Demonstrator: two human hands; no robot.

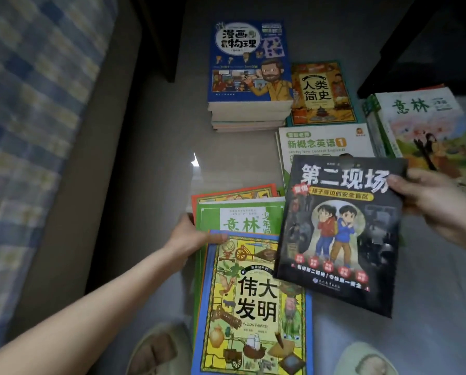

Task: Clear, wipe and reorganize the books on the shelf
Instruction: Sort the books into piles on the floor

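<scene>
- Books (249, 63) piled on floor (158, 131), upper centre and right: clearing looks done.
- Right hand (437, 204) pinches black book (340, 234), centre; left hand (191, 239) grips lower pile (253, 307).
- Wiping, reshelving apparently left.

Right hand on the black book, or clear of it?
Touching. The head view shows the right hand pinching the black book at its top right corner, thumb lying on the cover.

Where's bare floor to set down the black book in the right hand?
Right hand grips the black book. Bare floor runs left of the blue physics stack, along the bed, and between that stack and the pile the left hand holds. Crowded on the right: white English book, orange history book, green magazine stack.
</scene>
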